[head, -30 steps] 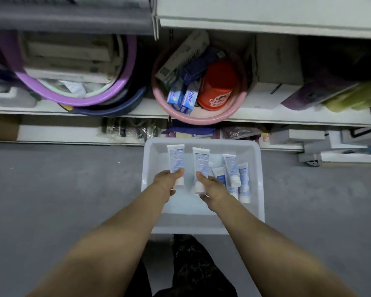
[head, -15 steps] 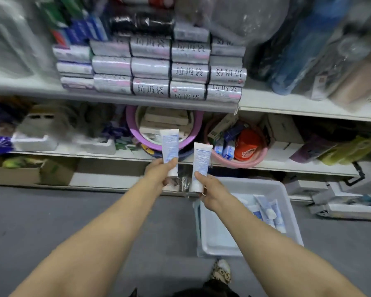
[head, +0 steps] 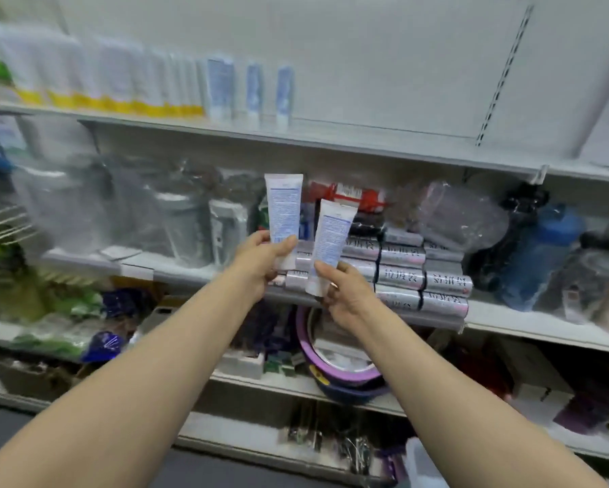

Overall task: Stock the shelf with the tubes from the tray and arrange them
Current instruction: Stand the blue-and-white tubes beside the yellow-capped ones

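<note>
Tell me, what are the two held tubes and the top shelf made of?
Left tube, right tube: probably soft plastic, matte white, printed blue; flat crimped ends. Shelf: likely painted metal, pale grey, thin edge, slotted upright behind.

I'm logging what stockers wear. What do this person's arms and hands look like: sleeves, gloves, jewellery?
Both forearms are bare to the frame's edge; no sleeve is in view. The left hand and right hand wear no gloves, and no watch, bracelet or ring shows on either.
</note>
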`<act>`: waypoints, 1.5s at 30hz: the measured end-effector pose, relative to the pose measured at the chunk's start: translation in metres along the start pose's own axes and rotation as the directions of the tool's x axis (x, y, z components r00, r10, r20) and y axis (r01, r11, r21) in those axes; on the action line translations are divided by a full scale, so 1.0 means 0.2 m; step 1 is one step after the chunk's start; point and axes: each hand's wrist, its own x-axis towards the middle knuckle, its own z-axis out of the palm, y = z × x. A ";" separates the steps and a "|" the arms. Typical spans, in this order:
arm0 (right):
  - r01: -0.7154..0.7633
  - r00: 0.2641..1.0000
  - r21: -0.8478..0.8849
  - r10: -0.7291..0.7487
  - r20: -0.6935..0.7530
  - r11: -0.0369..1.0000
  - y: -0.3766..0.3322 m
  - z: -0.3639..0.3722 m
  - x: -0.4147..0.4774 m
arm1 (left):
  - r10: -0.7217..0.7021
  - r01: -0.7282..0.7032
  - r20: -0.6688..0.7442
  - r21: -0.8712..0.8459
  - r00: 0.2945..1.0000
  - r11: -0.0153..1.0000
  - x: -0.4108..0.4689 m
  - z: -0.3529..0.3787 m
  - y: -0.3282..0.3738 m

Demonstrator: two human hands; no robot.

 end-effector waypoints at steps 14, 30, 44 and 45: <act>0.260 0.939 0.027 -0.259 0.226 0.965 -0.73 0.80 0.55 | 0.322 -0.316 -0.109 0.067 0.940 0.946 0.58 -0.36 0.90; 0.393 0.915 -0.290 -0.402 0.028 0.873 -1.21 1.07 1.60 | 0.535 -0.288 -0.046 0.802 0.843 0.523 1.83 -0.29 1.21; 0.235 0.844 -0.715 -0.503 -0.185 0.658 -1.21 1.13 1.81 | 0.474 -0.279 0.062 0.871 0.878 0.404 2.05 -0.26 1.24; 0.219 0.845 -0.725 -0.499 -0.194 0.653 -1.20 1.13 1.82 | 0.474 -0.285 0.067 0.869 0.878 0.405 2.06 -0.26 1.23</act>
